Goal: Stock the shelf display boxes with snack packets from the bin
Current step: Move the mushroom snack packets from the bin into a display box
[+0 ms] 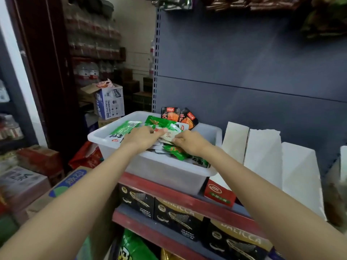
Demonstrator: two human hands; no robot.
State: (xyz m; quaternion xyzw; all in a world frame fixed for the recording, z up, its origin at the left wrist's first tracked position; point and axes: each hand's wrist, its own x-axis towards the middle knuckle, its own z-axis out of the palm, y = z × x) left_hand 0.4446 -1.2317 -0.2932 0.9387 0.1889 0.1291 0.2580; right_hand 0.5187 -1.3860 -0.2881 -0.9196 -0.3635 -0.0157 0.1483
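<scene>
Head view: both hands work in the bin at the shelf's left end. The left hand and right hand each pinch a pale packet. Best to gather same-kind packets squarely before moving to the white boxes.

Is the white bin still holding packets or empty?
Holding packets: green and red packets pile above the white bin's rim, both hands among them.

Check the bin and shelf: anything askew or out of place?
Two red-and-black snack packets stick up over the white bin's far rim. The bin overhangs the red shelf edge slightly. Nothing spilled.
</scene>
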